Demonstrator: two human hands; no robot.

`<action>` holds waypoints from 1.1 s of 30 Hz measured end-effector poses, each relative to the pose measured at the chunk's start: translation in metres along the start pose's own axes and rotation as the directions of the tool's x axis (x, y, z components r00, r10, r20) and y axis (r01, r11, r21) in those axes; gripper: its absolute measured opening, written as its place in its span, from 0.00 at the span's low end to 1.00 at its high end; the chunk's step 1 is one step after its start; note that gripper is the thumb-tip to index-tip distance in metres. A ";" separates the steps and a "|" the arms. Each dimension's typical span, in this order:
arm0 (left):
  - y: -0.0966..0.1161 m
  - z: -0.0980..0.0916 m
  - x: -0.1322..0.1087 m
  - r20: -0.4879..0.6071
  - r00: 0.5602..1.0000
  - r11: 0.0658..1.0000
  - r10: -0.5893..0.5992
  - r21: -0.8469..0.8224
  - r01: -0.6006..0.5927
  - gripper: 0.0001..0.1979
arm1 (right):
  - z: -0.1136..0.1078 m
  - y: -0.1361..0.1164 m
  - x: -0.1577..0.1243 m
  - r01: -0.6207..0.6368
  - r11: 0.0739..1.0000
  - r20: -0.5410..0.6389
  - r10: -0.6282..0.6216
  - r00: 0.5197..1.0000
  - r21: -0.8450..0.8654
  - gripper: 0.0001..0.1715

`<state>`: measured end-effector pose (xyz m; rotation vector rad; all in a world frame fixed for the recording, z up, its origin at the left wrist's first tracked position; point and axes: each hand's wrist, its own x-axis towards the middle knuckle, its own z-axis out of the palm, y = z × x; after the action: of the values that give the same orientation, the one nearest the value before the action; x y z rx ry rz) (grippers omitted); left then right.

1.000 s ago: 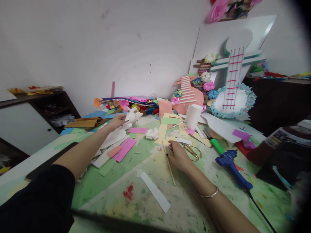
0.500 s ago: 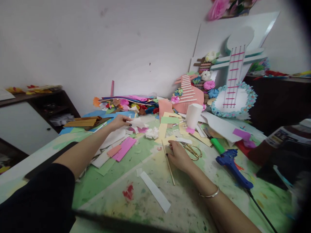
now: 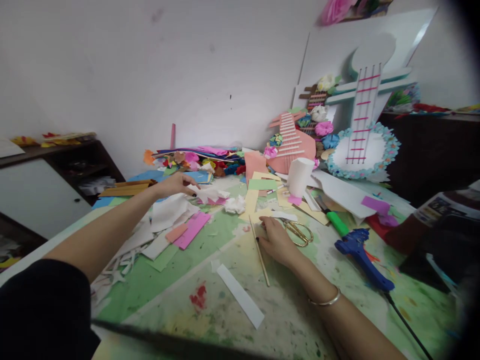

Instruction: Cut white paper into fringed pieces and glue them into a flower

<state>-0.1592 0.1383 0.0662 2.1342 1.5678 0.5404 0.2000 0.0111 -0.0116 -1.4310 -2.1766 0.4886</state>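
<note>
Table (image 3: 296,310): green-and-cream, paint-stained, strewn with coloured paper scraps. My hands well apart. Left hand (image 3: 176,185) at crumpled white paper (image 3: 210,194), left of table centre; cannot tell whether fingers grip it. Right hand (image 3: 278,241) on table, loosely curled, thumb at slender pale wooden stick (image 3: 261,260), beside gold-handled scissors (image 3: 299,233). Room: pale grey wall (image 3: 150,75) behind; dark-brown cabinet with white door (image 3: 37,200), far left.

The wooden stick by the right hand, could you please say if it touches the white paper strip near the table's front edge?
Apart: the head view shows stained tabletop between the wooden stick and the white paper strip.
</note>
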 end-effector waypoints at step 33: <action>0.028 0.070 0.089 0.228 0.966 0.820 0.120 0.526 -0.226 0.26 | -0.004 0.025 -0.007 -0.073 0.930 -0.044 0.095 0.995 0.360 0.21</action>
<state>-0.0740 0.2078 0.0283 2.6775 1.5591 -0.0881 0.2230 0.0147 -0.0235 -1.3194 -1.8646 0.8158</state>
